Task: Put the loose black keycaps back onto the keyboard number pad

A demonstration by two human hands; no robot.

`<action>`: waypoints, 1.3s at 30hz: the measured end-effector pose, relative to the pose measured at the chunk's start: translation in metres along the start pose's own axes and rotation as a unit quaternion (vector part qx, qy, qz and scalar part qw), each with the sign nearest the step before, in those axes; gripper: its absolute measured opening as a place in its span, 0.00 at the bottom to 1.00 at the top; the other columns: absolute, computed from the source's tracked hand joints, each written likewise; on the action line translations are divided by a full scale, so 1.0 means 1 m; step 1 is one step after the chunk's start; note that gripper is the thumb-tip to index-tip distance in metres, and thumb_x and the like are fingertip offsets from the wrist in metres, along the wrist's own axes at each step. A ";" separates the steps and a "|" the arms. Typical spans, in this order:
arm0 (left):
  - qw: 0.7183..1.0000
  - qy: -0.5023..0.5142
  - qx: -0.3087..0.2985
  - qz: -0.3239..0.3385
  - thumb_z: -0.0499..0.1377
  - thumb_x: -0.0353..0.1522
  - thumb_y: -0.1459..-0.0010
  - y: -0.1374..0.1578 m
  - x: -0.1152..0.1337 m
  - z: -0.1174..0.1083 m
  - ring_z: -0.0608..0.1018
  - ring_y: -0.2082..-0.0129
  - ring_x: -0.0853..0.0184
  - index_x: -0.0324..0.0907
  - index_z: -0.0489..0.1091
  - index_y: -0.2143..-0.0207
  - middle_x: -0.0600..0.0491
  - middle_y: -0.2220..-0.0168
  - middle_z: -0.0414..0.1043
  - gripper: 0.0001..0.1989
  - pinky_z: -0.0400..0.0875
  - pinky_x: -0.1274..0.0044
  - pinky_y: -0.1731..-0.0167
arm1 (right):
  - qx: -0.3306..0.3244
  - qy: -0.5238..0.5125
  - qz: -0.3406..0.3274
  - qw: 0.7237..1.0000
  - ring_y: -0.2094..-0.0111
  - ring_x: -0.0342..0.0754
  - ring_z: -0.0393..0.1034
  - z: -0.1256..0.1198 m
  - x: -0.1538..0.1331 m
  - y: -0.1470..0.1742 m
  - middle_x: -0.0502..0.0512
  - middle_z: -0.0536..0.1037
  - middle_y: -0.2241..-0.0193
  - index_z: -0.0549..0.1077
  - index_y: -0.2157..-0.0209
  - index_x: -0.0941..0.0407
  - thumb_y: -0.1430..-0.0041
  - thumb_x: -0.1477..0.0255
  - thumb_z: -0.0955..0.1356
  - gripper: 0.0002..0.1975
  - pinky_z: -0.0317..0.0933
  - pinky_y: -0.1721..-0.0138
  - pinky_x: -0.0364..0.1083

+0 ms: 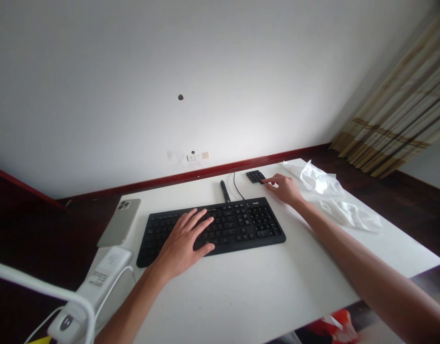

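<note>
A black keyboard [234, 232] lies on the white table, slightly tilted to my view. My left hand [187, 239] rests over its left and middle keys, fingers spread. At the keyboard's right end, the number pad [264, 220] looks different from the other keys, with pale outlines in its slots. Behind the keyboard sits a block of small black keycaps [254, 176] in rows. My right hand [282, 187] reaches to the block's right corner, thumb and index finger drawn together on a black keycap there; the fingertips partly hide it.
A black pen-like stick [224, 191] and the keyboard's cable [235, 184] lie behind the keyboard. Crumpled clear plastic bags [318, 179] are at the right. On the left are a phone [121, 222] and a white power strip [98, 282] with cables. A wall stands behind the table.
</note>
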State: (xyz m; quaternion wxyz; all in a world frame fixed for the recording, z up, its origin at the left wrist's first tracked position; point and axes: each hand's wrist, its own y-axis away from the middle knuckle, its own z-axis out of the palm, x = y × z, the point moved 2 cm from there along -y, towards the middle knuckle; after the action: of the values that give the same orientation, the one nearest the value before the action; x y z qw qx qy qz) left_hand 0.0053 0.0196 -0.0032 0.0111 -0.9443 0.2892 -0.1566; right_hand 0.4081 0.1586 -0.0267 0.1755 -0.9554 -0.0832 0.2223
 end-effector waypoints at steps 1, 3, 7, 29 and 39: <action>1.000 0.000 0.001 0.001 0.55 0.49 0.31 0.000 0.000 0.000 0.54 0.26 0.53 0.59 0.55 0.29 0.58 0.25 0.49 0.31 0.54 0.54 0.29 | -0.004 0.004 -0.002 1.000 0.71 0.49 0.71 0.000 0.000 0.000 0.55 0.79 0.66 0.85 0.57 0.50 0.38 0.65 0.68 0.13 0.62 0.66 0.49; 1.000 0.000 0.002 0.003 0.56 0.49 0.31 0.000 0.000 -0.001 0.54 0.26 0.53 0.59 0.55 0.29 0.58 0.25 0.50 0.31 0.54 0.54 0.29 | -0.012 0.009 -0.009 1.000 0.70 0.49 0.72 -0.002 -0.002 0.000 0.55 0.80 0.66 0.85 0.59 0.49 0.38 0.66 0.69 0.12 0.63 0.65 0.49; 1.000 0.005 0.002 0.001 0.56 0.49 0.32 0.000 0.000 -0.001 0.54 0.27 0.53 0.60 0.55 0.29 0.58 0.26 0.50 0.31 0.54 0.54 0.29 | -0.035 0.018 -0.022 0.999 0.71 0.49 0.71 -0.011 -0.008 0.001 0.54 0.80 0.67 0.85 0.62 0.49 0.39 0.66 0.70 0.09 0.63 0.65 0.49; 1.000 0.004 0.012 0.010 0.57 0.48 0.32 -0.001 -0.001 0.000 0.56 0.27 0.52 0.60 0.56 0.29 0.57 0.26 0.52 0.32 0.53 0.54 0.29 | -0.109 -0.012 -0.012 0.994 0.71 0.51 0.74 -0.030 -0.019 0.006 0.50 0.83 0.71 0.85 0.68 0.47 0.43 0.69 0.73 0.05 0.63 0.65 0.48; 1.000 -0.014 0.001 0.006 0.55 0.50 0.31 -0.001 -0.001 0.001 0.54 0.26 0.53 0.60 0.54 0.28 0.59 0.25 0.50 0.31 0.53 0.55 0.29 | -0.162 -0.080 0.024 0.983 0.65 0.54 0.79 -0.031 -0.006 0.005 0.47 0.85 0.70 0.86 0.69 0.45 0.43 0.66 0.73 0.06 0.68 0.63 0.50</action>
State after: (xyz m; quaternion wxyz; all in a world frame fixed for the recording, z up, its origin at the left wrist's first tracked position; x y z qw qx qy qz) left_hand 0.0051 0.0208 -0.0041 0.0166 -0.9446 0.2947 -0.1435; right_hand 0.4173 0.1434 -0.0002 0.0055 -0.9520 -0.1094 0.2858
